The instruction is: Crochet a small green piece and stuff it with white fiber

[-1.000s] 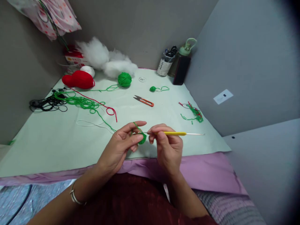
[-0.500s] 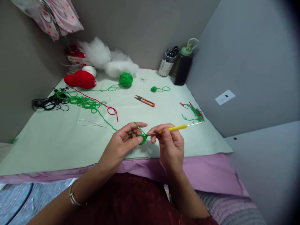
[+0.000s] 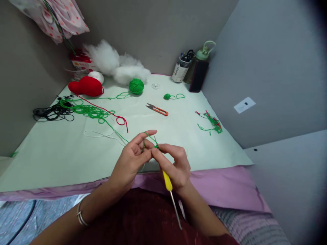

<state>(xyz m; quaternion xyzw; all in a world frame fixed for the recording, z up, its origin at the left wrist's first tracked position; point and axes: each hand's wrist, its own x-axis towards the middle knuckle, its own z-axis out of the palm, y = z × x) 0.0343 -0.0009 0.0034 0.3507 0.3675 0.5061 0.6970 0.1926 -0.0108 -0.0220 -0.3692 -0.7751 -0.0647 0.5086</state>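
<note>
My left hand [image 3: 131,158] pinches a small green crochet piece [image 3: 156,146], mostly hidden by fingers. Green yarn [image 3: 150,137] runs over its raised forefinger and back to the loose strands on the table. My right hand [image 3: 176,163] is closed on a crochet hook [image 3: 167,180] with a yellow grip. The hook's handle points down toward my lap, and its thin metal tip rises beside the green piece. Thumb and fingertips of both hands meet at the piece.
Orange thread snips [image 3: 157,110] lie mid-table. Behind are a green yarn ball [image 3: 136,86], red yarn [image 3: 86,86] and white stuffing [image 3: 114,64]. Black cord [image 3: 53,110] lies left, yarn scraps [image 3: 213,122] right. A phone [image 3: 199,76] leans on a bottle [image 3: 203,52] beside a pen cup [image 3: 180,69].
My right hand has moved left and turned, swinging the hook's handle from pointing right to pointing down toward me. Its fingers now touch the green piece. My left hand stays nearly in place.
</note>
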